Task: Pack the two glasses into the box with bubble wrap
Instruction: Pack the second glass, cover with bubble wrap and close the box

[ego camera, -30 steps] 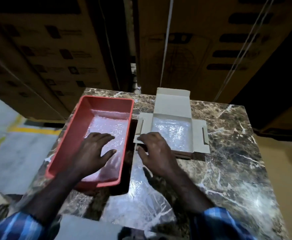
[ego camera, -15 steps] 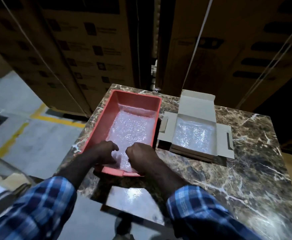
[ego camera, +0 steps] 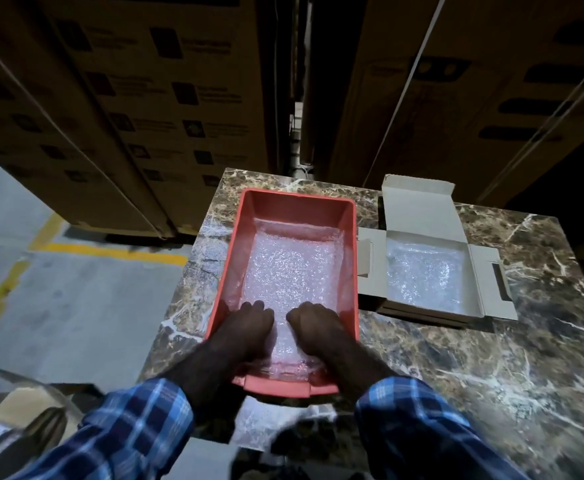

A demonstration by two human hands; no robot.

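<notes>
Both hands now sit deeper inside the red plastic tray (ego camera: 229, 271) than half a second ago, when they were at its near rim; a second ago the right hand was over at the cardboard box. From left to right: grey floor with a yellow line (ego camera: 110, 250) lies beside the marble table (ego camera: 491, 358), and stacked brown cartons (ego camera: 128, 109) stand behind it. On the table's left part the tray holds a sheet of bubble wrap (ego camera: 290, 271) that covers its floor. The left hand (ego camera: 249, 327) lies knuckles up on the near part of that sheet, fingers bent downward onto it. Just beside it, with a strip of wrap between them, the right hand (ego camera: 313, 325) lies the same way. Whether either hand pinches the wrap or only presses on it cannot be told, since the fingertips are hidden under the knuckles. Both forearms cross the tray's near rim, in blue plaid sleeves (ego camera: 128, 427). Right of the tray, close to it, the small cardboard box (ego camera: 418, 209) stands open, lid flap upright at the back and side flaps spread flat. A second piece of bubble wrap (ego camera: 425, 275) lines its bottom. No glasses appear in the view.
</notes>
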